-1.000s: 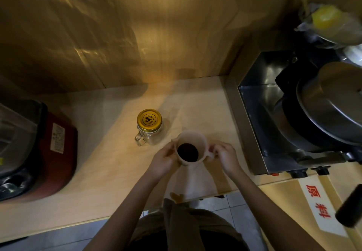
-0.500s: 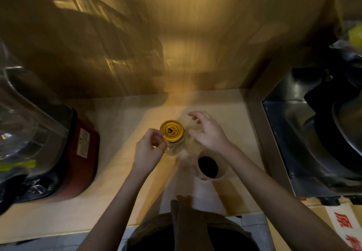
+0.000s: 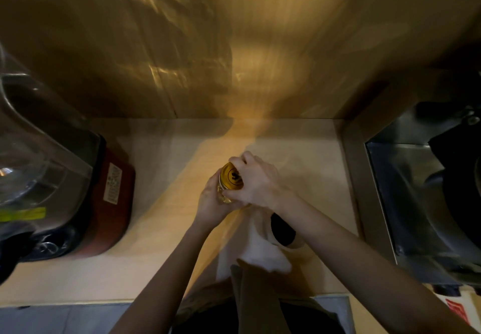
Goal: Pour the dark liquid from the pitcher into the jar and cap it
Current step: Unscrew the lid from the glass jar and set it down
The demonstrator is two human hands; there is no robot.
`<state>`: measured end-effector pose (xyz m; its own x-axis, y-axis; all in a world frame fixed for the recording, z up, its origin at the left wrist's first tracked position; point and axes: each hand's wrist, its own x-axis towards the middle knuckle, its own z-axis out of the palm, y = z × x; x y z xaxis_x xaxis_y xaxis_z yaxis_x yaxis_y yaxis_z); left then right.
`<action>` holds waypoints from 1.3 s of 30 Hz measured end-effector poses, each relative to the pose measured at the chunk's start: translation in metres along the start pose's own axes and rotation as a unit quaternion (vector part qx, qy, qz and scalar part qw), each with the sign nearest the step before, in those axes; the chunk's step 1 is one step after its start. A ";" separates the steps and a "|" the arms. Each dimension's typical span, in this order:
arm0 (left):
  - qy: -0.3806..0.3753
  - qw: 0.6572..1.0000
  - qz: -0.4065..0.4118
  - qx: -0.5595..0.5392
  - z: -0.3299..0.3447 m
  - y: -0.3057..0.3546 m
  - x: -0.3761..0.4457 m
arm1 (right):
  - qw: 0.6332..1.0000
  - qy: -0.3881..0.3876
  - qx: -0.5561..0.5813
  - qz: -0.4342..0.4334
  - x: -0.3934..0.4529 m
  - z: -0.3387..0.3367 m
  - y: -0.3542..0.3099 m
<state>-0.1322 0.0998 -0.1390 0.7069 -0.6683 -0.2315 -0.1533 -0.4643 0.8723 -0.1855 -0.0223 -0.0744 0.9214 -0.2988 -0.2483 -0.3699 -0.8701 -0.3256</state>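
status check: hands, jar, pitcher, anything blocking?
Left hand grips jar body; right hand on gold lid, lid on. Pitcher on counter, dark liquid inside, partly under right forearm. Nothing blocking.

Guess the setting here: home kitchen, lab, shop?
Most likely a kitchen or drink-prep counter. A blender with a red base sits on the pale counter at left, a steel sink holding cookware is at right, and both hands grip a gold-lidded jar beside a pitcher of dark liquid.

Dim, warm amber light pools on the back wall [image 3: 260,55]; edges bend, with overall motion blur.
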 end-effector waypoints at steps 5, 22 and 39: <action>-0.024 0.999 0.015 -0.021 -0.004 -0.006 0.003 | 0.988 -0.050 0.141 -0.033 0.010 -0.024 0.026; -0.016 0.999 -0.020 -0.037 0.002 -0.018 0.003 | 0.856 -0.002 0.480 0.191 0.028 0.050 0.097; -0.030 0.999 -0.021 -0.005 0.002 -0.017 0.003 | 0.989 -0.138 -0.045 0.017 0.041 0.041 0.103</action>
<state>-0.1288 0.1047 -0.1547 0.6695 -0.6826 -0.2930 -0.1169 -0.4864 0.8659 -0.1904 -0.1085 -0.1556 0.8359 -0.2213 -0.5022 -0.3774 -0.8962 -0.2331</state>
